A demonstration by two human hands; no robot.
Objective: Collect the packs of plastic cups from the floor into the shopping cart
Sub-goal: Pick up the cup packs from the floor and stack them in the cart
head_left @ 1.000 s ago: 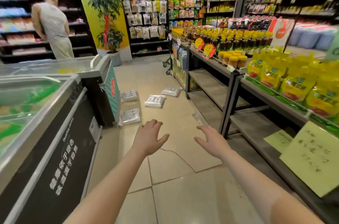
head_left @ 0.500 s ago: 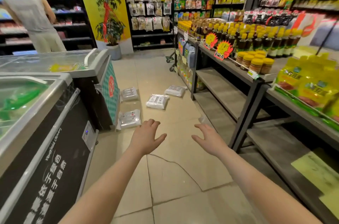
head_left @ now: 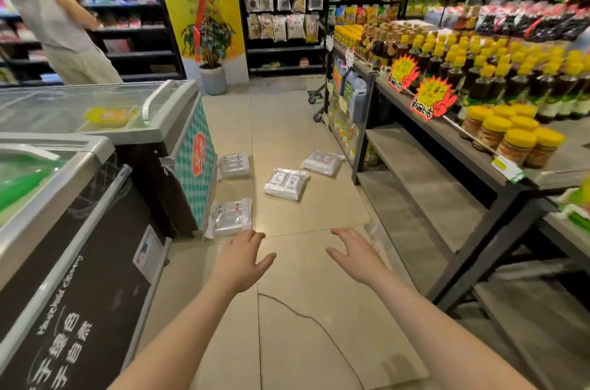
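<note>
Several clear packs of plastic cups lie on the tiled aisle floor. The nearest pack (head_left: 231,216) lies beside the freezer's end. Another pack (head_left: 234,165) sits farther back by the freezer, a third (head_left: 286,183) in mid-aisle, and one more (head_left: 322,162) near the shelf foot. My left hand (head_left: 242,258) is held out with spread fingers, just short of the nearest pack and holding nothing. My right hand (head_left: 357,257) is also out, fingers straight, empty. Only the wheels and lower frame of a shopping cart (head_left: 316,99) show behind the shelf end.
Chest freezers (head_left: 105,147) line the left side. Black shelving (head_left: 447,147) with yellow-capped bottles and jars runs along the right. A person (head_left: 54,16) stands at the far left shelves. A potted plant (head_left: 210,70) stands at the aisle's end.
I have moved forward down the aisle; the packs now lie closer to my hands. Both hands stay open and outstretched. The person at the far left has shifted toward the frame's edge.
</note>
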